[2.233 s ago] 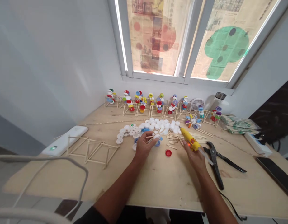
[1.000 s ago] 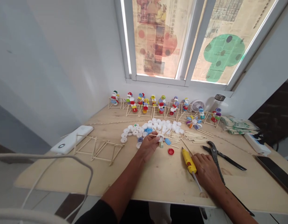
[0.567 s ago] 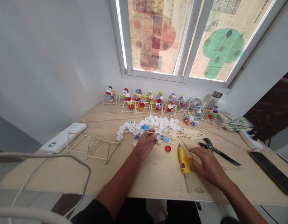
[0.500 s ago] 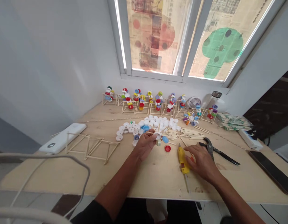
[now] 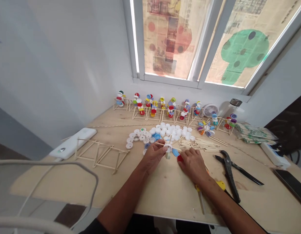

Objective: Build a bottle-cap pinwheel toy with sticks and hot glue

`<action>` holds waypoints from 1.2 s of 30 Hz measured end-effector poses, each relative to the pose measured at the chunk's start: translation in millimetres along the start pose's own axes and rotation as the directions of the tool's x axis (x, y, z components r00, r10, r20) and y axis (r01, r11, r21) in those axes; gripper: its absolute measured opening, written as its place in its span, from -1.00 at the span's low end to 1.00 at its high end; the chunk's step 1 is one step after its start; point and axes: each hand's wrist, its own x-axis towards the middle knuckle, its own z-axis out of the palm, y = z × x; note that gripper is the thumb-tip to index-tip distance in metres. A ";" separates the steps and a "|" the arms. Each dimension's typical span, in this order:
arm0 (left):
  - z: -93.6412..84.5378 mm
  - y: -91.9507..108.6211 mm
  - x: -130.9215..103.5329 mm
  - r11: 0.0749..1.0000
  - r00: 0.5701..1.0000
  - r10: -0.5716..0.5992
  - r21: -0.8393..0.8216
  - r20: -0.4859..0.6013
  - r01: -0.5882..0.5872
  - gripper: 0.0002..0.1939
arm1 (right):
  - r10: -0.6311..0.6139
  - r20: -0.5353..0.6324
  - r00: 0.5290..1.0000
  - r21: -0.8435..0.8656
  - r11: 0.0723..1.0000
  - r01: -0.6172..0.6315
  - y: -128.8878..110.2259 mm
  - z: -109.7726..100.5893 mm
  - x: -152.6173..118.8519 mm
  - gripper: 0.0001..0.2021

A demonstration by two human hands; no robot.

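My left hand [image 5: 153, 156] pinches a white bottle cap [image 5: 168, 148] with wooden sticks standing out from it. A light-blue cap [image 5: 175, 152] sits at its right side, and a pale cap [image 5: 167, 156] hangs below. To the right, my right hand [image 5: 193, 162] has its fingers closed on a red bottle cap [image 5: 180, 158] at the tabletop, partly covering it. Beneath my right forearm lies a yellow glue gun [image 5: 220, 185], mostly hidden, its clear glue stick [image 5: 201, 202] pointing toward the table's front edge.
White caps [image 5: 174, 130] and loose sticks [image 5: 201, 144] lie beyond my hands. Black-handled pliers [image 5: 229, 175] and a phone [image 5: 290, 185] are at right. Stick frames [image 5: 101, 154] and a white power bank [image 5: 73, 143] lie left. Finished cap-and-stick models [image 5: 171, 110] line the back.
My right hand has moved left from beside the glue gun to the red cap and closed on it. My left hand still holds the white cap with sticks. The view has shifted slightly.
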 end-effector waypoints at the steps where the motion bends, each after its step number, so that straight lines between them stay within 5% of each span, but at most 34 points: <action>1: -0.2 0.1 0.0 1.000 1.000 0.000 0.007 0.001 0.000 -0.70 | 0.002 0.001 1.000 0.009 1.000 -0.002 0.9 -0.6 -0.1 -0.87; 6: -5.1 -1.5 3.4 0.998 1.000 0.012 0.055 -0.003 -0.011 -0.68 | 0.062 -0.008 0.998 0.213 0.975 -0.059 18.9 -8.0 -5.6 -0.85; 10: -7.5 -2.0 5.4 0.989 0.999 0.007 0.151 0.034 -0.012 -0.69 | 0.177 -0.007 0.984 0.617 0.776 -0.135 35.1 -20.2 -10.1 -0.77; 13: -5.2 -1.5 4.0 0.979 0.998 -0.026 0.204 0.060 0.014 -0.70 | 0.186 0.032 0.982 0.738 0.659 -0.149 37.5 -30.2 -10.9 -0.72; 18: -1.1 -1.6 1.9 0.961 0.996 -0.068 0.271 0.056 0.051 -0.69 | 0.155 0.039 0.987 0.776 0.618 -0.128 31.6 -34.3 -10.0 -0.69; 27: -0.9 -3.1 1.7 0.956 0.994 -0.105 0.277 0.036 0.091 -0.67 | 0.061 -0.035 0.998 0.725 0.689 -0.017 23.1 -34.2 -7.1 -0.76; 36: -0.7 -4.3 1.9 0.947 0.995 -0.098 0.309 0.029 0.085 -0.67 | 0.062 -0.016 0.998 0.719 0.694 -0.032 20.3 -32.5 -9.8 -0.77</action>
